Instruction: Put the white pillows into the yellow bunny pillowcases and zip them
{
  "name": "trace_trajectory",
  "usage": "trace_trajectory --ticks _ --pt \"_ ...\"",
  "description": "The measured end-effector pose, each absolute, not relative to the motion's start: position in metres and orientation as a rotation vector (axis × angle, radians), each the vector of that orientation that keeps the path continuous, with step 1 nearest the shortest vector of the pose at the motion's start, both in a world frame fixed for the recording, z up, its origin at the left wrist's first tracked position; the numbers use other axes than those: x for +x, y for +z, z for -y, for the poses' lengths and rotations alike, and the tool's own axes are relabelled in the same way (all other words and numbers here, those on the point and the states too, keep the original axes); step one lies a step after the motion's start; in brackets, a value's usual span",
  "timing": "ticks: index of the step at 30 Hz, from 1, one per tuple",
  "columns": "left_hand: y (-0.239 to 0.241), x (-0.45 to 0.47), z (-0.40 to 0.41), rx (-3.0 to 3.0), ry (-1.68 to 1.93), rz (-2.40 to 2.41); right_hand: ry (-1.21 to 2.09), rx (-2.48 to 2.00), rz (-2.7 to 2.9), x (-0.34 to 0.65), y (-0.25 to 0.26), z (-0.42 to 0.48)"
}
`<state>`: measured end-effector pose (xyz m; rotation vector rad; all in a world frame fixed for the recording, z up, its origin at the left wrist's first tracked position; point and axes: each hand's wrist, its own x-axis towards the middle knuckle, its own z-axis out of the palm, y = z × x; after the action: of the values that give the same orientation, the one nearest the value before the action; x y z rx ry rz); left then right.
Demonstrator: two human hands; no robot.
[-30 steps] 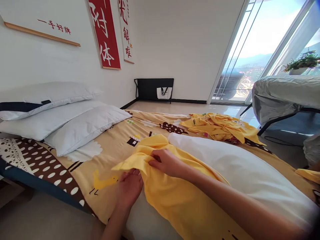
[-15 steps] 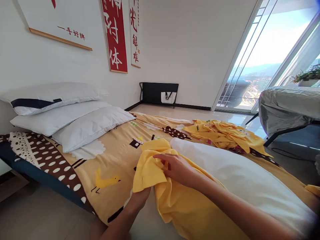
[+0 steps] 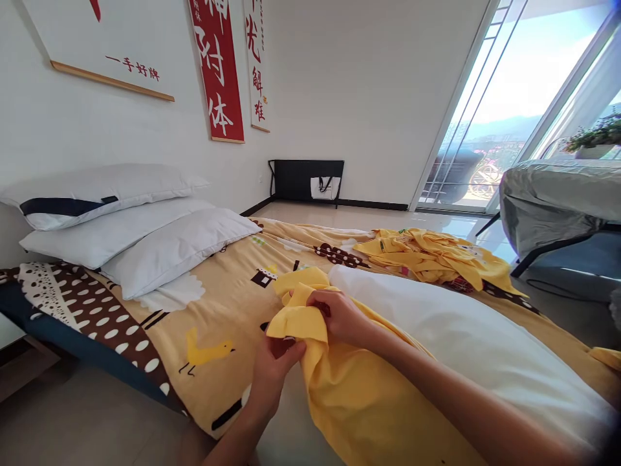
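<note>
A yellow pillowcase (image 3: 359,401) lies partly drawn over a white pillow (image 3: 466,336) on the bed in front of me. My left hand (image 3: 274,369) grips the loose yellow edge from below, fingers closed on the fabric. My right hand (image 3: 334,317) pinches the same bunched edge from above, close to the pillow's end. The two hands are almost touching.
Three white pillows (image 3: 126,226) are stacked at the bed's head on the left. A patterned yellow and brown bedsheet (image 3: 213,304) covers the bed. A heap of yellow fabric (image 3: 431,255) lies further back. A covered table (image 3: 557,200) stands at right by the glass door.
My left hand has risen and closed on the yellow edge, now meeting my right hand. The fabric corner is bunched higher. The view shifted slightly.
</note>
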<state>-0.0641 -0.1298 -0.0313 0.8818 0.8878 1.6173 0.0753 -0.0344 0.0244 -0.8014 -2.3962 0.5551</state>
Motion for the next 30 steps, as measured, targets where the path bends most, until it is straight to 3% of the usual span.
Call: trace_trajectory --ticks 6,11,17,21,23,26,28,30 --pt "-0.037 -0.064 0.124 0.948 1.608 -1.059 0.397 -1.046 2.253 0.079 0.027 0.050" --pt "-0.032 -0.067 0.118 0.729 1.564 -0.834 0.440 -1.153 2.387 0.086 0.033 0.095" --pt "-0.033 -0.055 0.116 0.674 1.549 -0.707 -0.248 -0.966 2.502 0.081 0.006 0.124" --pt "-0.036 -0.045 0.117 0.538 1.583 -0.603 -0.493 -0.702 2.547 0.091 0.002 0.129" --pt "-0.039 -0.039 0.119 0.469 1.616 -0.555 -0.410 -0.580 2.675 0.100 0.007 0.127" --pt "-0.045 -0.034 0.120 0.408 1.662 -0.520 0.169 -0.484 2.813 0.115 0.023 0.112" --pt "-0.048 -0.035 0.120 0.421 1.648 -0.522 0.517 -0.686 2.599 0.120 0.037 0.092" --pt "-0.051 -0.037 0.120 0.462 1.611 -0.534 0.616 -0.895 2.334 0.119 0.049 0.069"
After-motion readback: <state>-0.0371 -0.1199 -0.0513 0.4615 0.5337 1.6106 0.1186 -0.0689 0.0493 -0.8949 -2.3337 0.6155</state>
